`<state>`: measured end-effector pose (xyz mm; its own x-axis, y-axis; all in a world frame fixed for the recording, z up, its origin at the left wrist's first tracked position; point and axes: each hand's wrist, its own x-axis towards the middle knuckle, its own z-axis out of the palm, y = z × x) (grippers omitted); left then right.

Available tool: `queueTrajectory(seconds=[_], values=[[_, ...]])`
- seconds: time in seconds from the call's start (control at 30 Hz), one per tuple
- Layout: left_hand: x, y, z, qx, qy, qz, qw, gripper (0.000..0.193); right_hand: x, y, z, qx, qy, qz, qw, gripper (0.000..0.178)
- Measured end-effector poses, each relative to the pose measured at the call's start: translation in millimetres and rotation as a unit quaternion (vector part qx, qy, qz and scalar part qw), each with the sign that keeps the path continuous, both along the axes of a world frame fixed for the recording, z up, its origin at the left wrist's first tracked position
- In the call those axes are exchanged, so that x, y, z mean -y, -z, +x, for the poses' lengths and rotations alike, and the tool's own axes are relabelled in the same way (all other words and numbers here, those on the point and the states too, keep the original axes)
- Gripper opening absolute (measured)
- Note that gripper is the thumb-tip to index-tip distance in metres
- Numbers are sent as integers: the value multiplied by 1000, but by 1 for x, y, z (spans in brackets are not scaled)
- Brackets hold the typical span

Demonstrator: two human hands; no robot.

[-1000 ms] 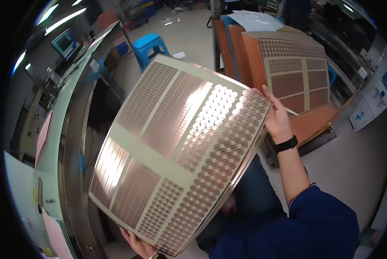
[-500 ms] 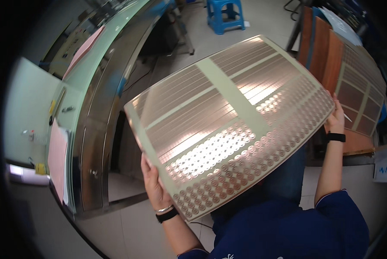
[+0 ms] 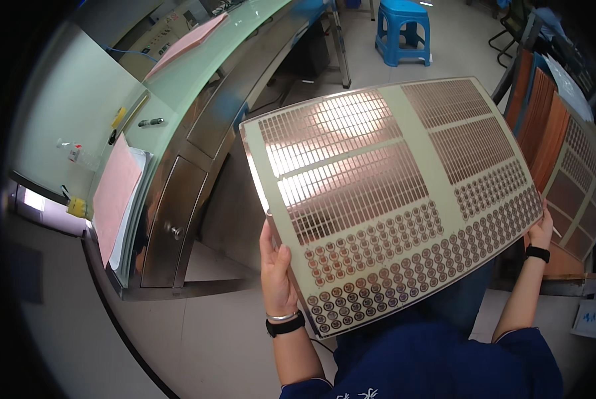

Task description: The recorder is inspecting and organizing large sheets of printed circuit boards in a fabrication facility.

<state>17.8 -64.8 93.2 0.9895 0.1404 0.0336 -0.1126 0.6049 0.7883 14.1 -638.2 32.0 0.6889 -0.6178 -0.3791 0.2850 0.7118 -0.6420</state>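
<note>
Panel [image 3: 421,159] is in mid-air, centre of view out toward 3 o'clock, tilted, face showing, long axis climbing toward 2 o'clock. Both hands clamped on it, well apart from each other: left hand [image 3: 279,279] on the left edge at the panel's 8 o'clock, right hand [image 3: 541,229] at its 4 o'clock corner. Right fingers mostly hidden behind it.

Look: copper-coloured pattern on pale green base, rounded corners, thin shiny rim. Wide green strip runs 12 to 6, splitting the upper pattern into two blocks. Each block: two grids of small rectangular pads, round pads below. Band of dark-ringed discs spans the whole 6 o'clock side. Strong glare on the 10 o'clock grids, detail washed out. Edges look bowed; can't tell if that's lens or flex.

Around it: worktop [image 3: 208,83] at 10, blue stool [image 3: 401,33] at 1, similar patterned sheet [image 3: 567,193] at 3.
</note>
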Motion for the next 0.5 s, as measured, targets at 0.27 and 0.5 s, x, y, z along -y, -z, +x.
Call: queueTrajectory(seconds=[0.27, 0.5], values=[[-4, 6, -7, 41, 37, -12, 998, 58, -9, -6, -5, -25, 74, -21, 997, 37], [5, -2, -6, 0, 1, -105, 994, 47, -13, -24, -11, 102, 77, 10, 992, 40]])
